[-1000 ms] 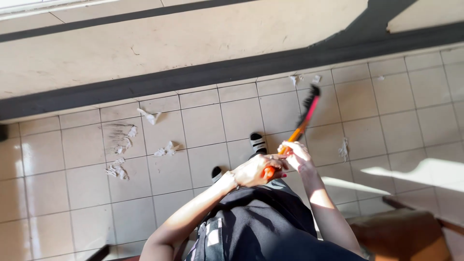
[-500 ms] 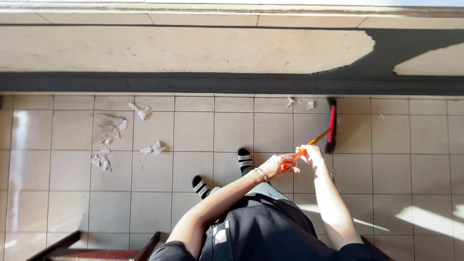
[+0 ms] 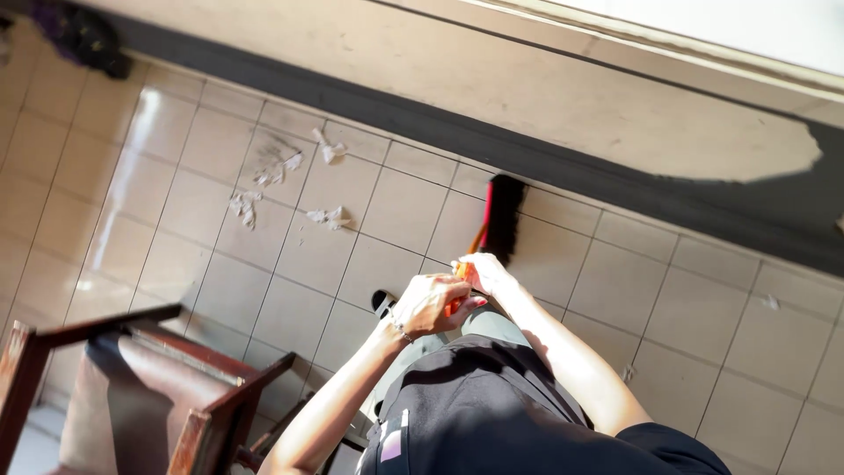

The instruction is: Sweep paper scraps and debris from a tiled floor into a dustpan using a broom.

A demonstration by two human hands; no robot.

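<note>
I hold a broom with an orange handle and a black and red bristle head that rests on the tiled floor near the dark skirting. My left hand is wrapped round the handle low down. Just above it, my right hand also grips the handle. Several torn scraps of white paper lie on the tiles to the left of the broom head, some of them near the wall. One of my feet in a black and white sock shows below my left hand.
A dark wooden chair with a brown seat stands at the lower left. A beige wall with a dark base strip runs across the top. A dark bundle sits in the top left corner. A few small scraps lie at the right.
The broom head has swept left along the floor, toward the paper scraps. My view has tilted and shifted, bringing the wooden chair into sight at the lower left. Both hands stay on the handle.
</note>
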